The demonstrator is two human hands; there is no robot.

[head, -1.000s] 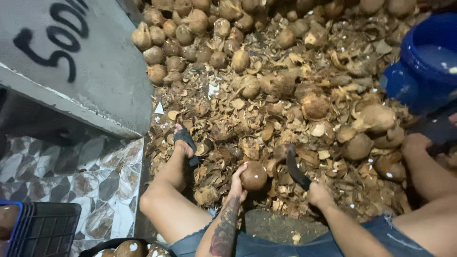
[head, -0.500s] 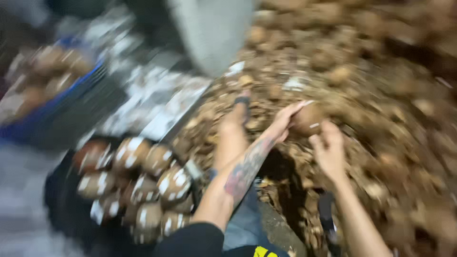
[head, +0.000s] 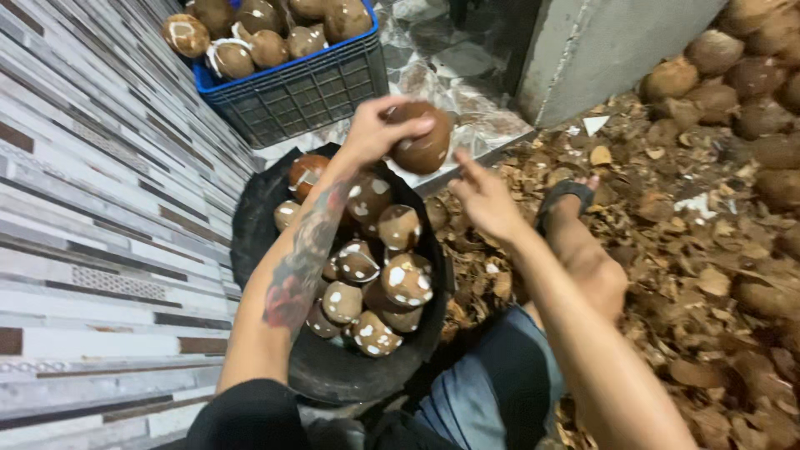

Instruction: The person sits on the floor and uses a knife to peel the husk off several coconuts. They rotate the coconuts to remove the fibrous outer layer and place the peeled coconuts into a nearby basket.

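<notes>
Left hand (head: 375,129) clamped on a peeled coconut (head: 423,137) above the black tub (head: 250,225) of coconuts; right hand (head: 483,200) hovers just beside, fingers loose, empty.

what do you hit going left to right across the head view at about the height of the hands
Striped tiled surface → black tub of peeled coconuts → left hand holding a brown coconut → right hand, empty → sandalled foot → husk litter → unpeeled coconuts at the right edge.
</notes>
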